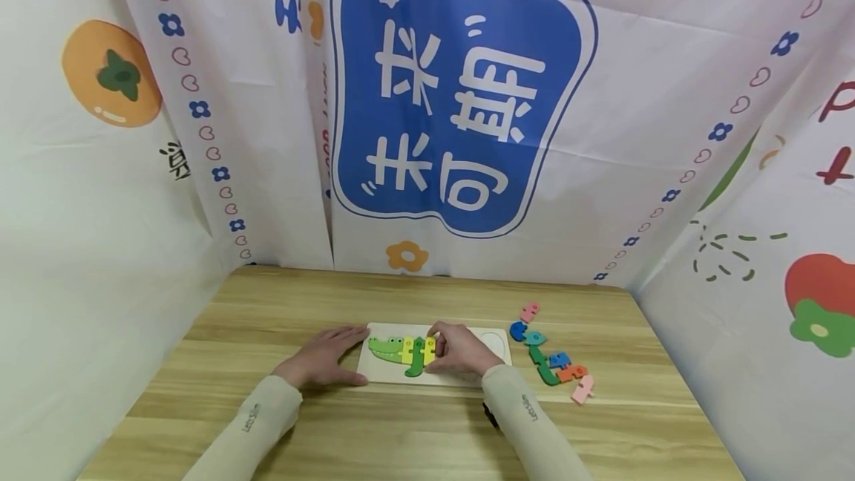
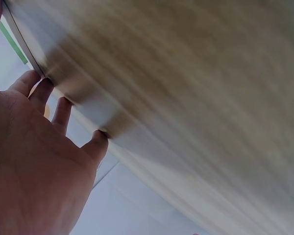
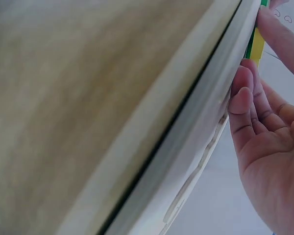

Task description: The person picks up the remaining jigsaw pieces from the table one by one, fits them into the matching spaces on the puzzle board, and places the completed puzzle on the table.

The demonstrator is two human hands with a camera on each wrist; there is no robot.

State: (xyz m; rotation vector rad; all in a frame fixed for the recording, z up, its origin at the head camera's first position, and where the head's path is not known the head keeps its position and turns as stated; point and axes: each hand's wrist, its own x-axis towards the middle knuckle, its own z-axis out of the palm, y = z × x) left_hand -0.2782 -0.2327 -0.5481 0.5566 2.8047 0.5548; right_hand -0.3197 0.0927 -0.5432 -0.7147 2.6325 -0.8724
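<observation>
A pale wooden puzzle board (image 1: 381, 370) lies on the table, bearing a green crocodile head (image 1: 383, 348), a yellow piece (image 1: 407, 352) and a green piece with a leg (image 1: 417, 359). My left hand (image 1: 323, 359) rests at the board's left end, fingers and thumb spread along that edge; the left wrist view shows its fingertips (image 2: 63, 101) on the surface. Over the board's middle, my right hand (image 1: 464, 352) pinches another yellow puzzle piece (image 1: 430, 350) beside the green one. In the right wrist view, that yellow piece (image 3: 257, 46) shows between thumb and fingers, partly hidden.
Right of the board lie several loose pieces: pink (image 1: 530, 312), dark blue (image 1: 518, 331), teal (image 1: 535, 338), green (image 1: 543, 367), blue (image 1: 559, 360), orange (image 1: 572, 372) and light pink (image 1: 583, 390). Printed white curtains (image 1: 280, 191) enclose the wooden table (image 1: 374, 436).
</observation>
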